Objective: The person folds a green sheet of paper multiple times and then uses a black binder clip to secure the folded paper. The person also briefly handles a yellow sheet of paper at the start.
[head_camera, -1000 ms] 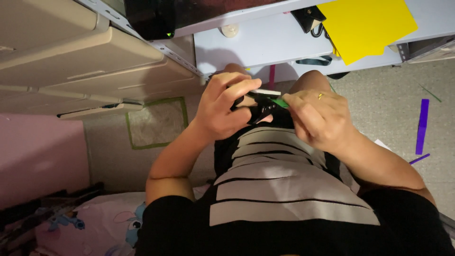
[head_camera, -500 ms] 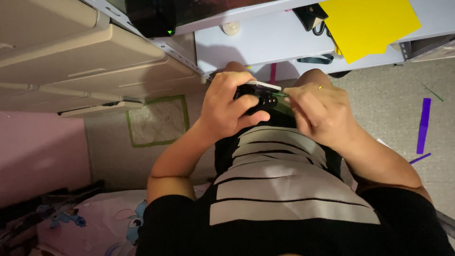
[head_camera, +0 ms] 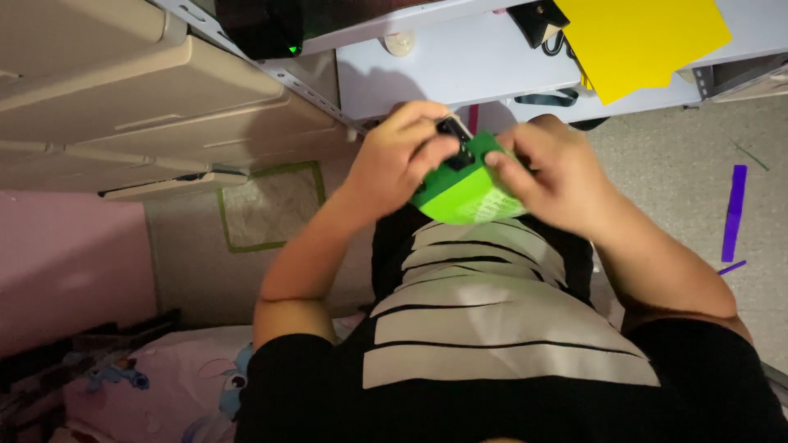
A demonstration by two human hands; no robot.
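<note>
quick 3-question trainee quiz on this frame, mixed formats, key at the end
1. True or false: both the left hand and the right hand grip the green object.
2. What colour is the sheet on the white shelf? A) yellow B) red C) blue
3. Fill in: the purple tape strip lies on the ____.

Key: 1 true; 2 A; 3 floor.
</note>
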